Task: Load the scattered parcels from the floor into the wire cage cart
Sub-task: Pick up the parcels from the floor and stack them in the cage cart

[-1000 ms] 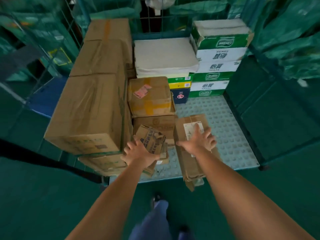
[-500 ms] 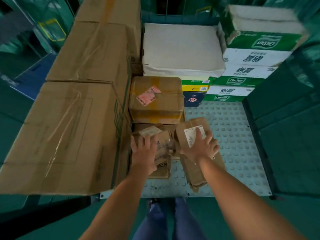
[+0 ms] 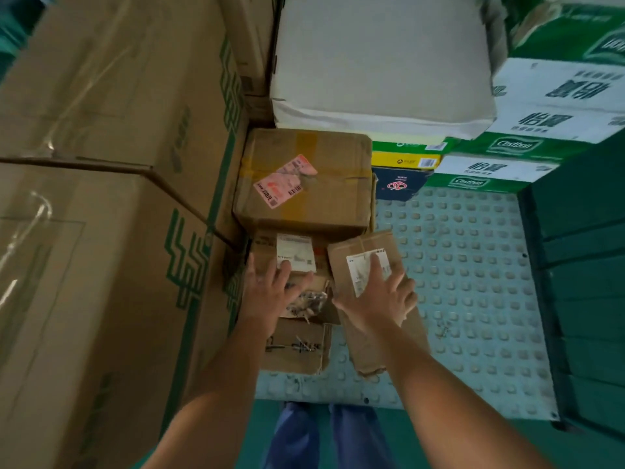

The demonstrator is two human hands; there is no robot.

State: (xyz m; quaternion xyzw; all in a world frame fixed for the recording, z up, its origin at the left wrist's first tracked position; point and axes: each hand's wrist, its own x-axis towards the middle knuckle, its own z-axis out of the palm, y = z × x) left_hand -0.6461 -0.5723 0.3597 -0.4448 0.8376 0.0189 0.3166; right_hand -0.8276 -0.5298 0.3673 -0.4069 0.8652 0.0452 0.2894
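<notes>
Placing step: left hand [image 3: 267, 296] & right hand [image 3: 378, 296], fingers spread flat, pressed two small parcels [image 3: 368, 299] onto cart floor [image 3: 473, 299]. Next: let go, fetch more.

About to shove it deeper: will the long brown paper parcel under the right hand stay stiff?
Probably not: the long brown paper parcel looks creased and soft, so it may buckle. Its near end is crumpled, so likely light. The right hand rests flat on it.

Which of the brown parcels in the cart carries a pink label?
The taped brown box behind the two small parcels that the hands press on. Its label is pink and crumpled; the small parcels under the left hand and right hand bear white labels.
</notes>
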